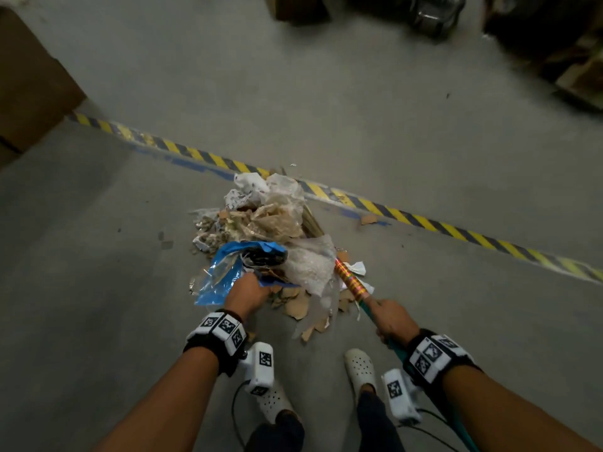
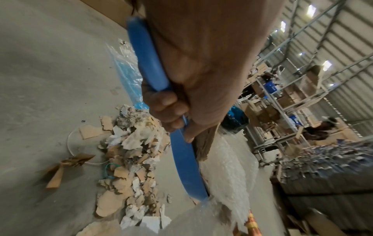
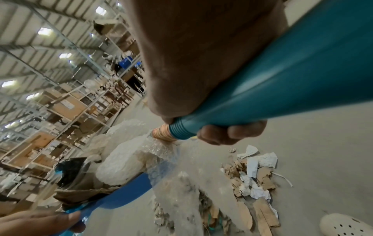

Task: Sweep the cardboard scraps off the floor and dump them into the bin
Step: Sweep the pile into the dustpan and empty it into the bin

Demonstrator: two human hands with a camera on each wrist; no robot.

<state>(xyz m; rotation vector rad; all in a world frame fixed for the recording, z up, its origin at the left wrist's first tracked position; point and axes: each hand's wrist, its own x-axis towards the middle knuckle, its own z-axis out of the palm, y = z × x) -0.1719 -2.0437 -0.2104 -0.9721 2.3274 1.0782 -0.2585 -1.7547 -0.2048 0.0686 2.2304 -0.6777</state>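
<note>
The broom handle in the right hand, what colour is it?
Teal broom handle, with a shiny multicoloured band further down; clearest in the right wrist view.

- Left hand (image 1: 247, 296) grips a blue dustpan (image 1: 261, 252) at a pile of cardboard scraps (image 1: 295, 305) and plastic.
- Right hand (image 1: 393, 319) holds a broom handle (image 1: 350, 280).
- Striped tape (image 1: 424, 221) crosses the floor (image 1: 98, 239).

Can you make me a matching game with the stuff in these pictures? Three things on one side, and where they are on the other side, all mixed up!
Things:
1. blue dustpan
2. broom handle
3. striped tape

Where:
A. stuck flat on the floor, behind the pile
B. gripped by the left hand, beside the scraps
C. gripped by the right hand

Pairs: 1-B, 2-C, 3-A
</note>
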